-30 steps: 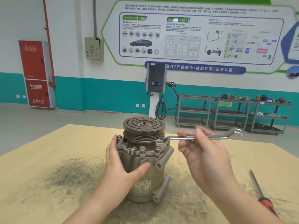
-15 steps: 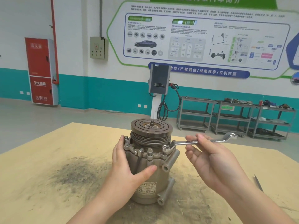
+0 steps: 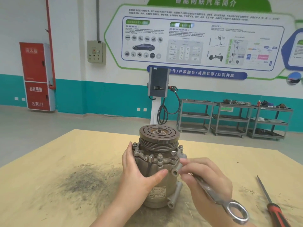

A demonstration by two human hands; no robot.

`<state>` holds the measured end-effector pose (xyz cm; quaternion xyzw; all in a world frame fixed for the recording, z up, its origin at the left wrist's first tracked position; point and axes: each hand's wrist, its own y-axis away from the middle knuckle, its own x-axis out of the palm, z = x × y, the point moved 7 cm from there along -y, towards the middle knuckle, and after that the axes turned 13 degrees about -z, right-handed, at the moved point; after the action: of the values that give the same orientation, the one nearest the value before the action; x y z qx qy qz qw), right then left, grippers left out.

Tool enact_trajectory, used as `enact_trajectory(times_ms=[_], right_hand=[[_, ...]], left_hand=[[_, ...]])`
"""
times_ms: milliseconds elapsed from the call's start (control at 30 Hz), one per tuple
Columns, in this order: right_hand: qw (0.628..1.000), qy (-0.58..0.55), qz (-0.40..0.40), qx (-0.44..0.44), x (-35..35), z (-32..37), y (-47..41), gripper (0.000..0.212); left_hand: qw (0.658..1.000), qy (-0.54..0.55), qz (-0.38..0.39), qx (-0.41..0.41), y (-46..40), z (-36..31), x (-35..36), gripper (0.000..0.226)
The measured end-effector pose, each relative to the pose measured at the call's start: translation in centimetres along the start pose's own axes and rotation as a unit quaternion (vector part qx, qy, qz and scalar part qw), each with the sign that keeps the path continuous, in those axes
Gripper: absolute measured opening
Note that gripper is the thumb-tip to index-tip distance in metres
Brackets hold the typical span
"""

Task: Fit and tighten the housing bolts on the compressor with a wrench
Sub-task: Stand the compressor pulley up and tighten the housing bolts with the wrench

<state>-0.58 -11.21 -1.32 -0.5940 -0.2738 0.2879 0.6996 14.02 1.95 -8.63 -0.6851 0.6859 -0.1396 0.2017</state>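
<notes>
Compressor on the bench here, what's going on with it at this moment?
A person is working on the housing bolts of the compressor, which stands upright on the yellowish table. The left hand wraps the body to steady it. The right hand holds a wrench, its ring end pointing back toward the person and its working end hidden at the flange by the fingers. A red-handled screwdriver lies unused to the right.

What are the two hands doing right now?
Left hand: curled round the compressor, holding it steady.
Right hand: gripping the wrench, its ring end pointing back toward the person.
</notes>
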Motion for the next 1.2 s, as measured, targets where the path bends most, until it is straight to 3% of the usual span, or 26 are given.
enact_trajectory(times_ms=[167, 267, 333, 467, 533, 633, 733, 833, 1033, 1100, 1200], right_hand=[[0.998, 0.035, -0.046, 0.026, 3.6, 1.9, -0.2, 0.021], [0.994, 0.088, -0.031, 0.061, 6.3, 2.0, 0.9, 0.018], [0.991, 0.12, -0.016, 0.057, 7.2, 2.1, 1.3, 0.016], [0.995, 0.066, -0.074, 0.009, 5.0, 3.4, 0.2, 0.016], [0.986, 0.007, -0.152, 0.064, 3.0, 3.2, -0.9, 0.01], [0.938, -0.071, -0.253, 0.227, 1.0, 0.7, -1.3, 0.009], [0.888, -0.124, -0.28, 0.343, 0.4, -1.6, -0.8, 0.012], [0.856, -0.172, -0.277, 0.402, 0.6, -2.9, -0.3, 0.015], [0.775, -0.258, -0.27, 0.51, 0.5, -5.1, 0.3, 0.016], [0.816, -0.224, -0.255, 0.468, 0.4, -4.7, 0.2, 0.017], [0.928, -0.106, -0.239, 0.266, 0.3, -2.0, 0.0, 0.013]], left_hand=[[0.999, -0.031, -0.021, -0.001, -0.6, 0.3, 0.6, 0.131], [0.999, -0.035, -0.035, 0.017, -0.7, -0.2, 0.3, 0.107], [0.999, -0.028, -0.042, 0.02, -0.7, -0.6, -0.2, 0.104], [0.999, -0.032, -0.025, 0.001, -1.0, -0.8, -0.8, 0.126], [0.999, -0.036, -0.007, -0.003, -1.5, -0.6, -1.0, 0.134], [0.999, -0.033, 0.026, -0.008, -1.9, -0.4, -1.2, 0.137], [0.999, -0.028, 0.045, -0.01, -1.9, -0.3, -0.9, 0.131], [0.998, -0.027, 0.051, -0.005, -1.8, 0.1, -0.7, 0.12], [0.998, -0.017, 0.063, -0.007, -1.6, 0.2, -0.7, 0.119], [0.998, -0.015, 0.067, -0.009, -1.6, 0.2, -0.7, 0.12], [0.997, -0.011, 0.071, -0.019, -1.5, 0.1, -0.5, 0.128]])
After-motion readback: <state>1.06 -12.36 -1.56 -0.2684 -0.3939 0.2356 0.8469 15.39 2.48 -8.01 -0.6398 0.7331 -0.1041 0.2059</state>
